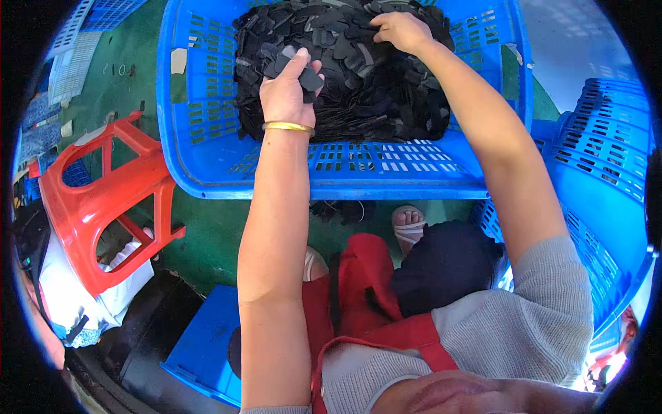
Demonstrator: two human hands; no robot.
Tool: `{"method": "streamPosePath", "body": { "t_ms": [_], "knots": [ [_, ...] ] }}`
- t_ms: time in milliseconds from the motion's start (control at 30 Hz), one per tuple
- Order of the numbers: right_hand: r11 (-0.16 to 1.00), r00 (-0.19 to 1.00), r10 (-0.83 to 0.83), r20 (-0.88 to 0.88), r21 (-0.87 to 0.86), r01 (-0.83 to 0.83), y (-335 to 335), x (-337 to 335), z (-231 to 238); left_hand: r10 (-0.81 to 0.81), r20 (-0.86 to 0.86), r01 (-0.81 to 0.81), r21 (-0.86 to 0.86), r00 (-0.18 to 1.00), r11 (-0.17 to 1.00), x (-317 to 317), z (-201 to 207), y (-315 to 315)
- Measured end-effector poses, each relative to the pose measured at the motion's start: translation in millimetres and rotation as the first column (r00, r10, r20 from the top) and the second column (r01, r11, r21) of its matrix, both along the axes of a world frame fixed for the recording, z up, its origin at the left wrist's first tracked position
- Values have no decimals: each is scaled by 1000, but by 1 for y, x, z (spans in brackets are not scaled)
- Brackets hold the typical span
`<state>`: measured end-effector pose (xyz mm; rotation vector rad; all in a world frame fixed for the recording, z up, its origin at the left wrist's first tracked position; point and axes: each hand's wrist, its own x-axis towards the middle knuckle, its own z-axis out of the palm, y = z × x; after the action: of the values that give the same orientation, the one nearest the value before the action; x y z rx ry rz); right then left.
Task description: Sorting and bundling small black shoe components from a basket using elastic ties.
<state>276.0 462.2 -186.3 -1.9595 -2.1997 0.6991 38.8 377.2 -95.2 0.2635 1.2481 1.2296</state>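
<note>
My left hand [286, 90], with a gold bangle at the wrist, is closed around several flat black pieces [312, 81] with rounded corners. They stick out past its fingers and thumb. Below and around it lies a heap of similar thin black pieces [386, 103] in a blue plastic basket [345, 185] with slotted walls. At the far right of the heap, my right hand [403, 31] reaches in with curled fingers, the fingertips touching the pieces. What sits between those fingertips is too small and dark to make out.
A red plastic stool [76, 200] lies tipped over at the left, by a white bag [58, 290]. Blue slotted baskets [600, 138] stand at the right. A blue plastic bin [207, 345] is at the lower left. Dark green floor [214, 234] shows below the basket.
</note>
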Motion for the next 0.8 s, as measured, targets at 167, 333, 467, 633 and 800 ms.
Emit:
{"method": "streamPosePath", "body": {
  "t_ms": [167, 333, 467, 633, 800],
  "knots": [
    [1000, 998, -8, 70, -5, 8, -8, 6, -7, -17, -14, 17, -18, 1000, 1000, 0, 1, 0],
    [990, 982, 81, -169, -104, -99, -6, 33, -20, -27, -17, 28, 10, 999, 1000, 0, -1, 2],
    [928, 892, -117, -437, -367, -58, -4, 19, 0, -19, -46, 18, -8, 999, 1000, -5, 0, -1],
    [996, 993, 6, -120, 87, 5, 23, 38, -53, -10, -34, 9, -30, 999, 1000, 5, 2, 2],
    [998, 998, -56, -36, -29, 55, 5, 17, -32, -10, -47, 7, -56, 999, 998, -3, -3, -1]
  ]
}}
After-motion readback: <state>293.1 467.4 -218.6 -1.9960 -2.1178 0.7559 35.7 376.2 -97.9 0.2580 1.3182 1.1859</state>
